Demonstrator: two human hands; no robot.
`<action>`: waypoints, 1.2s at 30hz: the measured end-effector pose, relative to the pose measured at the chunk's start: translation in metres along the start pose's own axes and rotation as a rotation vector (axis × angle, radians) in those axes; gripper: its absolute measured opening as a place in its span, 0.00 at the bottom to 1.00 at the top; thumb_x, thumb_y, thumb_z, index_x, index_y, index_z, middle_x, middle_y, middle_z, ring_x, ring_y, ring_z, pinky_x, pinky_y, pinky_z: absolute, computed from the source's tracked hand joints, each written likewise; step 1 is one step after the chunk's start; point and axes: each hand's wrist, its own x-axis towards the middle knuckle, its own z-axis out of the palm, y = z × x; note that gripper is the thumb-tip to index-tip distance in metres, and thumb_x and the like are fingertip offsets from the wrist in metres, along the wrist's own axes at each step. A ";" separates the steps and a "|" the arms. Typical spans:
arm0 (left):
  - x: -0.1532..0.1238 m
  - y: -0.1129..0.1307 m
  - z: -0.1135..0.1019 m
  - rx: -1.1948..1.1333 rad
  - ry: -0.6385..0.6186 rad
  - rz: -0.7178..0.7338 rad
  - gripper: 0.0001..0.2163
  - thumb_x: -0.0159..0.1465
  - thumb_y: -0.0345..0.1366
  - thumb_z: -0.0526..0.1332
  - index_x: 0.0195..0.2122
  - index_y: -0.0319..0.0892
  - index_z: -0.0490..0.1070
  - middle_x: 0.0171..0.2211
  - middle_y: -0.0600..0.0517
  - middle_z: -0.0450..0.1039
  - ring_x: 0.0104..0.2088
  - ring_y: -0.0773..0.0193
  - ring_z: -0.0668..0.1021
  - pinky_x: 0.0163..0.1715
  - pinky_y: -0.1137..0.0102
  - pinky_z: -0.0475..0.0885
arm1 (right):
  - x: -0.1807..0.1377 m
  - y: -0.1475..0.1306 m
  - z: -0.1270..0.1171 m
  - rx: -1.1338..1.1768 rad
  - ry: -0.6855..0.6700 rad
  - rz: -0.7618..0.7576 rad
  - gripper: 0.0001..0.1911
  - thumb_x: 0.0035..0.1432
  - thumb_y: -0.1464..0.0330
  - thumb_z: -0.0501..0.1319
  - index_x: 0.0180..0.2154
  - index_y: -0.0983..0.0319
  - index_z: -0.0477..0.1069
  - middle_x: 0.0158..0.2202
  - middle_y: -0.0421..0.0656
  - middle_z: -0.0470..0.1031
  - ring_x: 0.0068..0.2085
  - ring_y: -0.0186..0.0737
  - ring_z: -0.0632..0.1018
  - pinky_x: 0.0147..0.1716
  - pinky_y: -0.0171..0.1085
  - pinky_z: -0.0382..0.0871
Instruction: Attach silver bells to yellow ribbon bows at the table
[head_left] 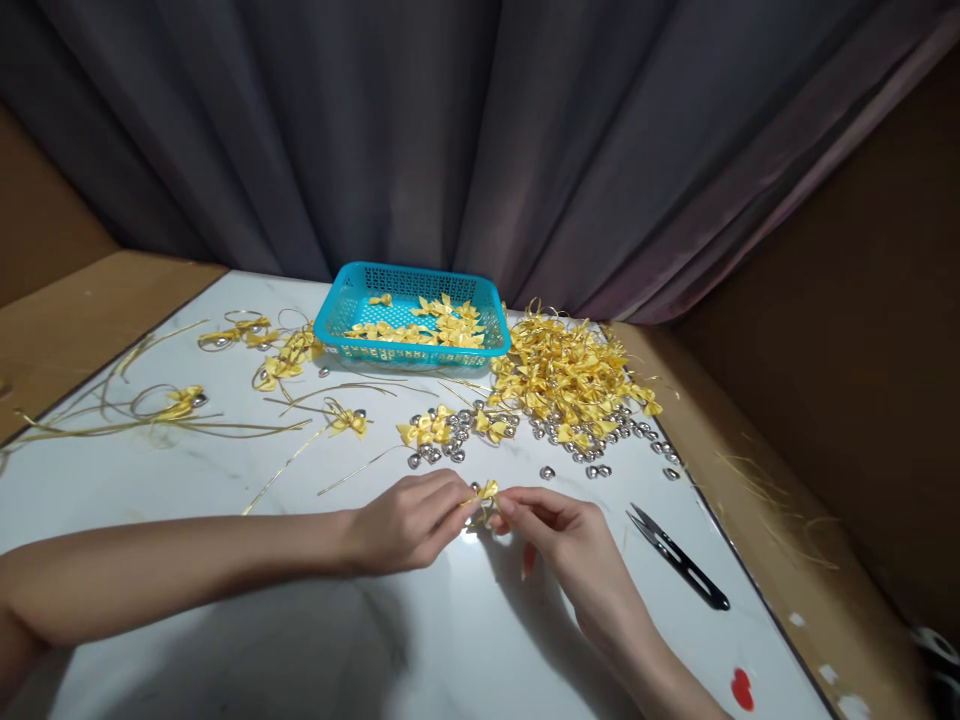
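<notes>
My left hand [411, 520] and my right hand [564, 540] meet over the white table [420, 640], fingertips pinched together on one small yellow ribbon bow [487, 492]. Both hands are closed on it, the bow just above the tabletop. Just beyond the hands lie several small silver beads [435, 455] mixed with a few loose yellow bows [424, 428]. Black thread snips [679, 556] lie to the right of my right hand.
A turquoise plastic basket [337, 315] holding several yellow bows stands at the back. A big heap of yellow bows [566, 375] lies right of it. Gold ribbon strips and loops [172, 405] are scattered at the left. A grey curtain hangs behind.
</notes>
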 end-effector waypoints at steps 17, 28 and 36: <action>0.002 0.000 0.000 0.051 0.020 -0.045 0.09 0.67 0.28 0.47 0.34 0.37 0.66 0.26 0.49 0.72 0.28 0.65 0.74 0.29 0.72 0.70 | -0.004 -0.003 0.015 -0.106 -0.043 -0.008 0.17 0.52 0.59 0.61 0.29 0.67 0.77 0.15 0.38 0.66 0.19 0.29 0.59 0.18 0.31 0.52; -0.001 -0.004 0.004 0.089 -0.034 -0.070 0.10 0.67 0.28 0.47 0.34 0.37 0.67 0.26 0.49 0.72 0.29 0.65 0.74 0.29 0.72 0.70 | 0.001 0.001 0.020 -0.390 0.028 -0.254 0.14 0.56 0.64 0.57 0.26 0.63 0.76 0.23 0.41 0.69 0.26 0.36 0.65 0.26 0.34 0.59; -0.001 -0.004 0.005 0.090 -0.041 -0.063 0.10 0.68 0.27 0.47 0.34 0.36 0.67 0.27 0.49 0.71 0.29 0.65 0.74 0.30 0.71 0.70 | 0.003 0.009 0.017 -0.730 0.112 -0.503 0.11 0.59 0.70 0.54 0.31 0.63 0.75 0.23 0.42 0.71 0.28 0.40 0.68 0.27 0.36 0.61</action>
